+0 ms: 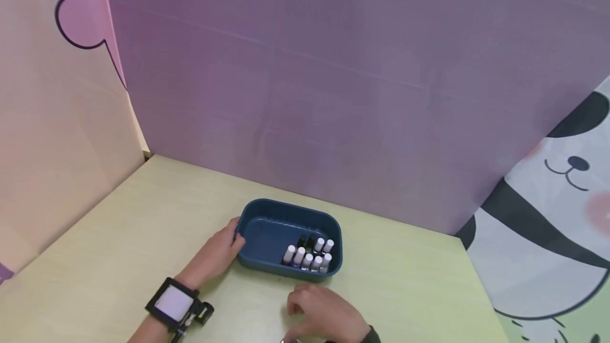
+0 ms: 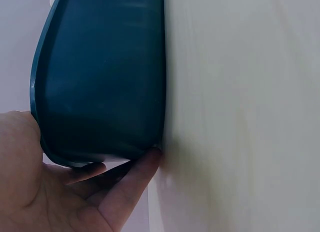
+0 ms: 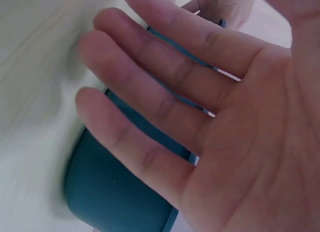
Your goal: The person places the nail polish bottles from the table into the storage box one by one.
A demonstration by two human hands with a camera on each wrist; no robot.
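The left hand (image 1: 216, 254) gripped the end of the blue tub (image 1: 267, 234) holding 7 white-capped bottles (image 1: 310, 255); the right hand (image 1: 324, 314) hovered spread, empty.

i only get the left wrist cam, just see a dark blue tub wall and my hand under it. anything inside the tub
Observer: Yes. The head view shows small white-capped bottles standing in the right end of the blue tub; the left part of its floor is bare.
Operator: where's the right hand
Observer: The right hand is in front of the tub on the table, apart from it in the head view.
Operator: is it holding anything
Observer: No. The right wrist view shows its fingers straight and the palm empty.
Operator: and my left hand, how does it sit
Observer: The left hand holds the tub's left end at the rim.
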